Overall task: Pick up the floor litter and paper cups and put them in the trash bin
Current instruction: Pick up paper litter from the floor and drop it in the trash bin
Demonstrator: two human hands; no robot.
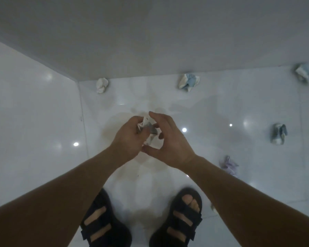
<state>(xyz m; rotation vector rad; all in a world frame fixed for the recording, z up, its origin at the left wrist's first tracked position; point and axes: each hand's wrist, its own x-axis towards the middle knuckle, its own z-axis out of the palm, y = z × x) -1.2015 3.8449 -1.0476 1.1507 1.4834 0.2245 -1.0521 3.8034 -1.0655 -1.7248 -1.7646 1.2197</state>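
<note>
From my remote seat the feed looks dim and bluish-grey, with small bright glare spots on the glossy floor tiles [239, 107] to either side of the hands. The wide lens bends the wall line above the hands and stretches the forearms toward the bottom corners. Focus is soft throughout; the crumpled litter [307, 73] far right of the hands smears most.

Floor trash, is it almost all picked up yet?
Not yet. Nothing shows as binned; no trash bin is in view. In hand: both the left hand and right hand hold one crumpled paper wad. Left on the floor: a white wad, a blue-white wad, one at the far right edge, a grey-blue one and a lilac one.
</note>
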